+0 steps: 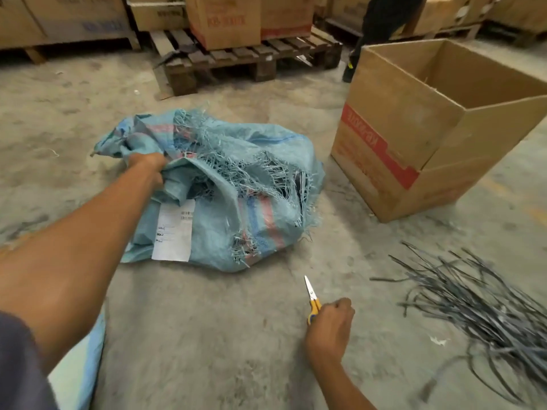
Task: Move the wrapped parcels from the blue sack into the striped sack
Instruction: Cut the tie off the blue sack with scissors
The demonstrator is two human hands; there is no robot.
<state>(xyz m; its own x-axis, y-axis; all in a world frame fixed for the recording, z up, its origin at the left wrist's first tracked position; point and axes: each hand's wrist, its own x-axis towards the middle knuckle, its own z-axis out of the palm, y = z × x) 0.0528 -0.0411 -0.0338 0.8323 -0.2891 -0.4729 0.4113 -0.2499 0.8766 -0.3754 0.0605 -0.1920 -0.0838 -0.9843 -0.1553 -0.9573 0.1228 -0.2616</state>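
A blue woven sack lies on the concrete floor in the middle, its cut top edge frayed into loose strands. It has pink and blue stripes and a white shipping label on its near side. My left hand grips a fold of the sack's fabric at its left. My right hand is nearer to me, curled around the yellow handles of a pair of scissors, blades pointing toward the sack. Something dark shows through the torn opening; no parcel can be made out. A pale blue sheet lies at my lower left.
An open cardboard box stands right of the sack. A pile of grey plastic straps lies on the floor at the right. A wooden pallet with cartons sits behind, and a person's legs stand at the back right.
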